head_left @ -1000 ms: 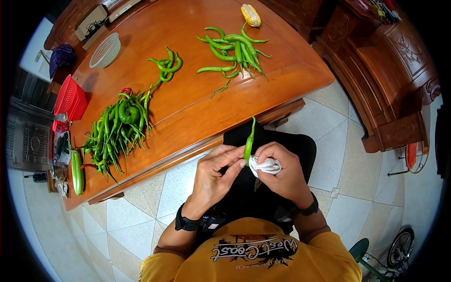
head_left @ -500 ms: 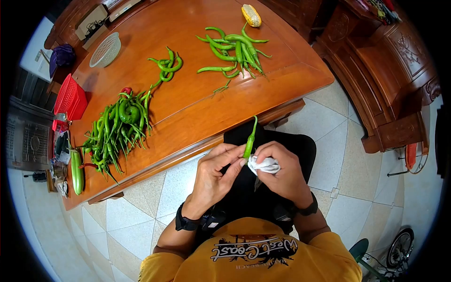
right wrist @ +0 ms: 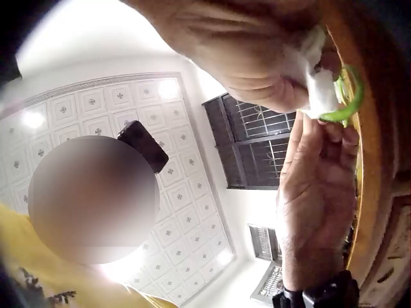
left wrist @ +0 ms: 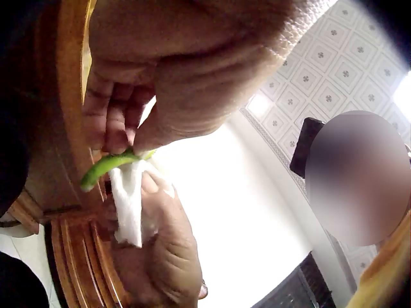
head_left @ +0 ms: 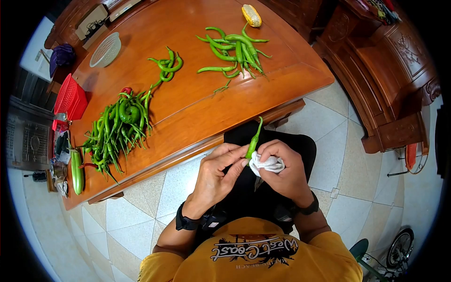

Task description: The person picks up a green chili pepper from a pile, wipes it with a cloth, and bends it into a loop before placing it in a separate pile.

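In the head view the left hand (head_left: 217, 175) pinches the lower end of a green pepper (head_left: 254, 141) between thumb and fingers, its thin end pointing up and away. The right hand (head_left: 284, 170) grips a crumpled white cloth (head_left: 267, 163) against the pepper's right side. From the left wrist, the pepper (left wrist: 106, 168) lies across the top of the cloth (left wrist: 130, 205), under the left fingertips. In the right wrist view the cloth (right wrist: 321, 93) touches the curved pepper (right wrist: 354, 106), and the left hand (right wrist: 319, 186) holds it from below.
A wooden table (head_left: 188, 101) bears a large pile of green peppers (head_left: 117, 127), a small group (head_left: 167, 68), another cluster (head_left: 239, 47), a corn cob (head_left: 251, 15), a pale long vegetable (head_left: 77, 173), a white basket (head_left: 105, 50) and a red basket (head_left: 71, 97).
The pepper's upper end has tilted and shifted slightly to the right. The cloth has moved a little and its folds have changed; both hands keep their hold.
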`<state>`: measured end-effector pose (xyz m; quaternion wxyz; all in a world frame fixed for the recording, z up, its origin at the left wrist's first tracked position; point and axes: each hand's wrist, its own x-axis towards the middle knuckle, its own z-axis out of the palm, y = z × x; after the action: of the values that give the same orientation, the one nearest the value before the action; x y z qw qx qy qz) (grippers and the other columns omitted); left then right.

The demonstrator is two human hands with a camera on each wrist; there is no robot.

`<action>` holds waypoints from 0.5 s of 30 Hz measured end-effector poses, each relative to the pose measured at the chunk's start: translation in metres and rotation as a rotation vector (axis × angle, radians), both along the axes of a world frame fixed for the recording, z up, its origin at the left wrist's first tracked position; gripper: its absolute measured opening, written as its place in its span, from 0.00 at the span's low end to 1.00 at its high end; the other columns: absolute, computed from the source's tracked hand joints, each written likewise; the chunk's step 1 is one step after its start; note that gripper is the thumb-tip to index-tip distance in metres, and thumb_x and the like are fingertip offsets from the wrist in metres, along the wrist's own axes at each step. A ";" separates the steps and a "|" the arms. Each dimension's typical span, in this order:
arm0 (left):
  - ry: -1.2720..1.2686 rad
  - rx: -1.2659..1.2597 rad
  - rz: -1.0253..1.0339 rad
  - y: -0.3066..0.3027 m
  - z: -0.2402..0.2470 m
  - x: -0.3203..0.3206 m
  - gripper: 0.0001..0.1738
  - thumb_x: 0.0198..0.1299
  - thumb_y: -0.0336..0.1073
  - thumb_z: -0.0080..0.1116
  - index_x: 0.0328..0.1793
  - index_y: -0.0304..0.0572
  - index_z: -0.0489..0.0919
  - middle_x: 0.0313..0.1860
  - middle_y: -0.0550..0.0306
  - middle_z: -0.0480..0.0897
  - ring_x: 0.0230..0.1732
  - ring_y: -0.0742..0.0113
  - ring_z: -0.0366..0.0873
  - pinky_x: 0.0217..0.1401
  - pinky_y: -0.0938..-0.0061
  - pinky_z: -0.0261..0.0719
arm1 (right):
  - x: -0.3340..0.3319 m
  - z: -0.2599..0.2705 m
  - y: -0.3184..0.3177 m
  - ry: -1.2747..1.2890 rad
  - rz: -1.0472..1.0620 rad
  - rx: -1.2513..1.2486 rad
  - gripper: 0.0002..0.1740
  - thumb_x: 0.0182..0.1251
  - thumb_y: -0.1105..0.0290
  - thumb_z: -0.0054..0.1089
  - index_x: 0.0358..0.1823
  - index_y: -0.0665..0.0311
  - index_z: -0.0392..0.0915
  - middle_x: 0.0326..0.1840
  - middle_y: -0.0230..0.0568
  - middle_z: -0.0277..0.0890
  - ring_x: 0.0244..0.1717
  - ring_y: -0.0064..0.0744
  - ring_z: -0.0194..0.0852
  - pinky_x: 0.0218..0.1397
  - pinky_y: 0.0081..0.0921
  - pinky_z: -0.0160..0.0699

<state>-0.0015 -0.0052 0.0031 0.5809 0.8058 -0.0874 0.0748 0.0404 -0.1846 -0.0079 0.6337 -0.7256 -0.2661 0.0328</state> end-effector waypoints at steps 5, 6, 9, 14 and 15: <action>0.063 -0.016 -0.031 0.000 0.003 -0.001 0.16 0.57 0.22 0.60 0.53 0.32 0.81 0.39 0.50 0.80 0.38 0.64 0.79 0.41 0.76 0.78 | 0.001 -0.003 0.001 -0.043 -0.161 0.084 0.14 0.48 0.85 0.62 0.36 0.65 0.72 0.40 0.42 0.76 0.39 0.30 0.76 0.45 0.22 0.74; 0.065 -0.020 -0.040 -0.001 0.002 -0.002 0.16 0.57 0.21 0.60 0.53 0.32 0.81 0.39 0.50 0.80 0.38 0.64 0.79 0.41 0.76 0.78 | 0.002 -0.004 0.002 -0.045 -0.196 0.109 0.14 0.47 0.85 0.62 0.36 0.65 0.72 0.40 0.42 0.76 0.39 0.30 0.76 0.45 0.22 0.74; 0.062 -0.014 -0.053 -0.002 0.000 -0.002 0.16 0.57 0.21 0.60 0.53 0.31 0.81 0.39 0.50 0.80 0.37 0.64 0.79 0.41 0.76 0.78 | 0.002 -0.001 0.002 -0.059 -0.158 0.087 0.15 0.47 0.85 0.64 0.35 0.65 0.72 0.40 0.42 0.76 0.39 0.31 0.77 0.43 0.22 0.74; 0.062 -0.029 -0.026 0.001 0.000 -0.001 0.15 0.57 0.21 0.60 0.52 0.31 0.81 0.39 0.50 0.80 0.37 0.63 0.79 0.41 0.76 0.78 | 0.001 0.003 0.000 -0.062 0.037 0.015 0.14 0.47 0.84 0.64 0.35 0.65 0.72 0.39 0.42 0.75 0.39 0.34 0.77 0.42 0.23 0.74; 0.059 -0.020 -0.035 0.001 0.000 -0.001 0.15 0.57 0.21 0.60 0.52 0.31 0.81 0.39 0.50 0.80 0.37 0.63 0.79 0.41 0.76 0.78 | 0.001 0.004 0.000 -0.076 0.049 0.012 0.14 0.47 0.84 0.64 0.35 0.65 0.72 0.39 0.42 0.75 0.39 0.34 0.77 0.42 0.23 0.74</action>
<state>-0.0023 -0.0042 0.0035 0.5924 0.8002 -0.0836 0.0417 0.0411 -0.1844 -0.0043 0.6264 -0.7158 -0.3080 0.0191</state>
